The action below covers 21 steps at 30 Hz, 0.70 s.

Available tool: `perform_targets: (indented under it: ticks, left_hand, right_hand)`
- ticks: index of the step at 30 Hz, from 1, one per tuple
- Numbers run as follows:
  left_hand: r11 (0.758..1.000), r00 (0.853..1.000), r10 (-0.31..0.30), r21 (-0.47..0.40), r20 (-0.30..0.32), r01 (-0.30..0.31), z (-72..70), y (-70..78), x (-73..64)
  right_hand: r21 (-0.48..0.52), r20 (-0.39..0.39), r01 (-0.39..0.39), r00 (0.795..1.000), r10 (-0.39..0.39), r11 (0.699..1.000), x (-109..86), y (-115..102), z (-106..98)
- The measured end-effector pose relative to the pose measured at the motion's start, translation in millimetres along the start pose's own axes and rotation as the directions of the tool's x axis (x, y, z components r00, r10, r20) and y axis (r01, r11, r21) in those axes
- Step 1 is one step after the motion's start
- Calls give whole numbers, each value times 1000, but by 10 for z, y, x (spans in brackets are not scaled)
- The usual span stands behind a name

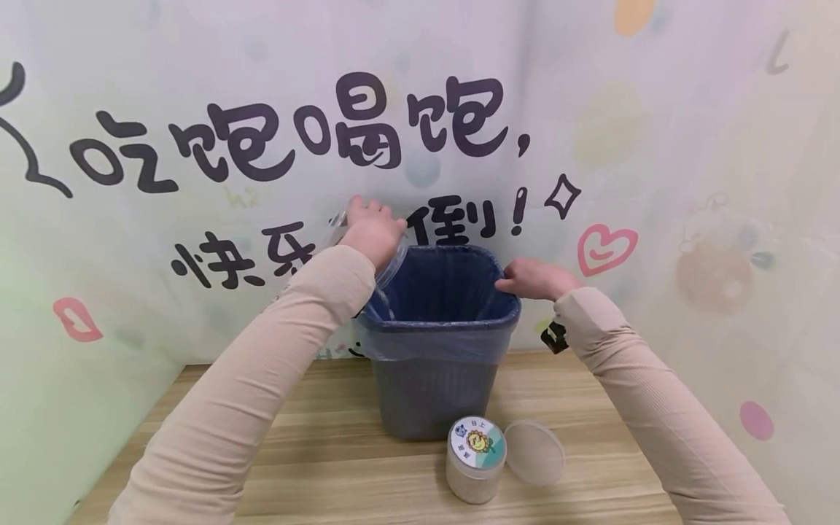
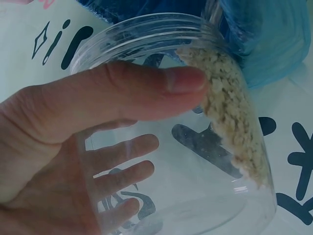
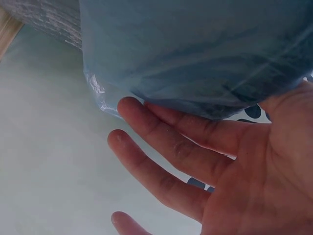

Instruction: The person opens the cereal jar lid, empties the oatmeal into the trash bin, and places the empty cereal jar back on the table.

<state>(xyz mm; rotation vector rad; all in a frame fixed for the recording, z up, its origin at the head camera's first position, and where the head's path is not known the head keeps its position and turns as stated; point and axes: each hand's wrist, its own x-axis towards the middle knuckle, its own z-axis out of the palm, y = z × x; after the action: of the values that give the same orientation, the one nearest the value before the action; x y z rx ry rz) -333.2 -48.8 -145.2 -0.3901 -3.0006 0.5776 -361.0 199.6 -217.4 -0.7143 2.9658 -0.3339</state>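
Note:
My left hand (image 1: 374,230) grips a clear plastic jar (image 2: 239,208) above the left rim of a dark trash bin (image 1: 436,397). The jar is tilted with its mouth towards the bin. Pale beige crumbly flakes (image 2: 230,112) lie along one side inside it. A blue plastic bag (image 1: 433,339) lines the bin and folds over its rim. At the bin's right rim, my right hand (image 1: 538,279) holds the edge, its thumb over the top and its fingers (image 3: 161,137) along the outside of the bag. The bin's bottom inside is hidden.
In front of the bin, a small round tub (image 1: 474,477) with a sunflower label on top stands on the wooden table (image 1: 315,452). Beside it lies a translucent round lid (image 1: 534,453). A printed cloth backdrop (image 1: 420,44) rises close behind the bin.

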Motion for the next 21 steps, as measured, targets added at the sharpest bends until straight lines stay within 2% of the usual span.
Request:
perform_targets:
  ticks: [8, 21]
  left_hand:
    - [1000, 1000, 2, 17, 10, -2, -9, 1, -4]
    - [999, 1000, -22, 35, 6, 22, 3, 68, 23]
  right_hand:
    - [20, 9, 6, 1000, -6, 1000, -10, 0, -13]
    - [-1, 9, -6, 1000, 6, 1000, 10, 9, -5]
